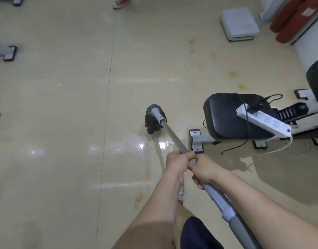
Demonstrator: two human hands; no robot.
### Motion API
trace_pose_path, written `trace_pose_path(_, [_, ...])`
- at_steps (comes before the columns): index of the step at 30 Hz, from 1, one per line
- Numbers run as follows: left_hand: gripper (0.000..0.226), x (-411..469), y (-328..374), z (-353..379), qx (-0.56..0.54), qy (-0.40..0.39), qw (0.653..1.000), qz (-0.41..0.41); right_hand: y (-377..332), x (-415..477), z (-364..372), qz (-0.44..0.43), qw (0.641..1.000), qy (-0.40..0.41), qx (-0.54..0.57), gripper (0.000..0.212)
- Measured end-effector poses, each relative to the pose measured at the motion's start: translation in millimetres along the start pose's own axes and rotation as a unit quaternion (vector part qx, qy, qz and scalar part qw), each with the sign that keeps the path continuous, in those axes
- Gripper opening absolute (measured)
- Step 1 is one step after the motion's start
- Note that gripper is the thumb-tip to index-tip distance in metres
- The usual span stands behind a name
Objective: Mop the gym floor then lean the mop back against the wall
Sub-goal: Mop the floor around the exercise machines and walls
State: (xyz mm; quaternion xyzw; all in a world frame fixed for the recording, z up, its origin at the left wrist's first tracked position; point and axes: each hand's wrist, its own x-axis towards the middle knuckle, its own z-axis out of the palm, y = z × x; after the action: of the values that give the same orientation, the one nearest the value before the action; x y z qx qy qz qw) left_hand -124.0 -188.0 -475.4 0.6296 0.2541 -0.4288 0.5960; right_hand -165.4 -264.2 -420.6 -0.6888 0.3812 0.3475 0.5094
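A mop with a dark grey stringy head rests on the glossy beige gym floor, just left of a bench. Its metal pole slants back toward me and widens into a grey plastic handle. My left hand grips the pole from the left. Just behind it, my right hand wraps the upper end of the handle. The two hands touch each other. A wet sheen with light reflections lies on the floor right behind the mop head.
A black padded bench on grey feet stands to the right, with a white power strip and cables lying on it. A white box and red mats are at the far right. Machine feet show at the left edge. Someone's red shoe is at the top. Yellowish stains dot the floor.
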Motion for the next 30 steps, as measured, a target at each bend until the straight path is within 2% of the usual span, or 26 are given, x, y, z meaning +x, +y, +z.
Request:
trace_pose_path(3, [0.005,50,50,3,0.021,0.002,1.000,0.011,-45,48,-23,-0.017,1.000,0.008,0.010,0.030])
trace_pose_path(6, [0.005,103,108,15,0.054,-0.003,0.998,0.041,-93,99,-56,-0.042,0.998,0.020,0.033,0.021])
trace_pose_path(8, [0.008,141,145,30,0.094,-0.002,0.994,0.053,-121,137,-81,-0.047,0.998,0.030,0.023,0.025])
trace_pose_path(10, [0.009,176,177,47,0.146,-0.003,0.988,0.057,-145,171,-107,-0.048,0.997,0.038,-0.053,0.029])
trace_pose_path(12, [0.005,210,205,60,0.176,-0.002,0.982,0.066,-172,203,-132,-0.047,0.976,0.037,-0.209,0.030])
trace_pose_path(14, [0.012,243,226,71,0.225,-0.014,0.971,0.072,-198,230,-155,-0.048,0.949,0.038,-0.310,0.039])
trace_pose_path(16, [0.028,284,243,80,0.286,-0.034,0.954,0.082,-219,274,-176,-0.032,0.932,0.004,-0.360,0.042])
trace_pose_path(19, [0.031,324,259,84,0.403,-0.094,0.900,0.139,-232,328,-197,0.018,0.931,-0.017,-0.365,0.023])
trace_pose_path(22, [0.034,366,276,86,0.507,-0.155,0.829,0.179,-236,368,-208,0.023,0.923,0.025,-0.384,0.039])
trace_pose_path(25, [0.050,402,293,89,0.616,-0.192,0.732,0.219,-243,394,-221,0.041,0.904,0.052,-0.422,0.035])
trace_pose_path(27, [0.055,424,310,93,0.629,-0.167,0.714,0.256,-264,415,-233,0.040,0.888,0.066,-0.454,0.033])
trace_pose_path(30, [0.037,456,354,95,0.613,-0.117,0.720,0.304,-326,439,-252,0.047,0.870,0.055,-0.488,0.031])
